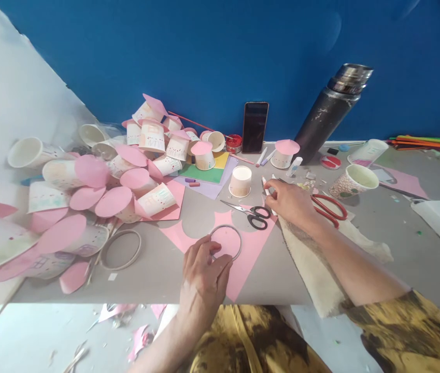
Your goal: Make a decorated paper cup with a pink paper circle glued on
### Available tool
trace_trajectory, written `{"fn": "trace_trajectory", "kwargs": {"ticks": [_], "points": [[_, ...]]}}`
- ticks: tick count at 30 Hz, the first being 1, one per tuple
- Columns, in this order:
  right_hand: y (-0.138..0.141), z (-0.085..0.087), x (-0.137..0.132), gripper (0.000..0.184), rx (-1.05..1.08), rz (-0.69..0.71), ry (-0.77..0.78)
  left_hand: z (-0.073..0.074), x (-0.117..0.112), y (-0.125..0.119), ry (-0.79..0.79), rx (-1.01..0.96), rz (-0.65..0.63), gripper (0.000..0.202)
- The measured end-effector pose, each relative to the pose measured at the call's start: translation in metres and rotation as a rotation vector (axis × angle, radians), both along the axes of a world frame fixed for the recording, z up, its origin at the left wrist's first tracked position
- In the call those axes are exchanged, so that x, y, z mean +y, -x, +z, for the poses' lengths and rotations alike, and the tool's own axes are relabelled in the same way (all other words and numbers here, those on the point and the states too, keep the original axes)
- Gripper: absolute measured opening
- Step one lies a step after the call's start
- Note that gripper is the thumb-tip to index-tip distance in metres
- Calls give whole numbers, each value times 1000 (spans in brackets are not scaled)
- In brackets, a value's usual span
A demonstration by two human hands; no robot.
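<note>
My left hand (pixel 204 269) pinches the near edge of a thin metal ring (pixel 230 235) that lies flat on a sheet of pink paper (pixel 251 254) with round cut-outs. My right hand (pixel 290 201) is curled around a white pen or marker (pixel 266 187), just right of the black-handled scissors (pixel 251 213). A plain paper cup (pixel 240 181) stands upside down behind the scissors. Red-handled scissors (pixel 330 208) lie right beside my right hand.
A heap of decorated paper cups with pink round lids (pixel 118 171) fills the left of the table. A second ring (pixel 122 249) lies near it. A phone (pixel 255 126) and a dark flask (pixel 330 111) lean on the blue wall. Cups (pixel 354 181) stand at right.
</note>
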State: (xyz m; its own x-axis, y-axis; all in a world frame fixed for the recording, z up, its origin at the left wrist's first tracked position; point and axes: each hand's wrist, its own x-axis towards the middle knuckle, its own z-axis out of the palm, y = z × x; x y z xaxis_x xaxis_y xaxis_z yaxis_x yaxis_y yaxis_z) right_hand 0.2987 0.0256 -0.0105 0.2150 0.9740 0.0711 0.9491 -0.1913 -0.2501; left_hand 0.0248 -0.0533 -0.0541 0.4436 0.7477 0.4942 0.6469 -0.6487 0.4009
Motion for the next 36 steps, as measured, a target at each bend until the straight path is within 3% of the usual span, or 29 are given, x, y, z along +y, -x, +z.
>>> {"fn": "trace_trajectory", "kwargs": {"ticks": [7, 10, 13, 17, 21, 28, 31, 36], "points": [[-27, 9, 5, 26, 1067, -17, -225, -1, -2, -1, 2, -49, 9, 15], [-21, 13, 1, 29, 1274, 107, -201, -2, -2, -2, 29, -73, 16, 16], [2, 10, -10, 28, 1094, 254, -229, -3, -2, -3, 44, -73, 21, 17], [36, -1, -28, 10, 433, 611, -330, -2, -3, -3, 43, -59, 35, 19], [49, -8, -35, 29, -62, 795, -274, 0, -4, -4, 58, -48, 47, 21], [48, -7, -30, 49, -268, 794, -279, 0, -3, -4, 29, -60, 48, 20], [61, -1, -20, 49, -348, 839, -272, 0, -3, -5, 18, -65, 50, 21], [92, 6, 7, 34, -477, 985, -107, 2, -4, -6, 6, -50, 58, 22]]}}
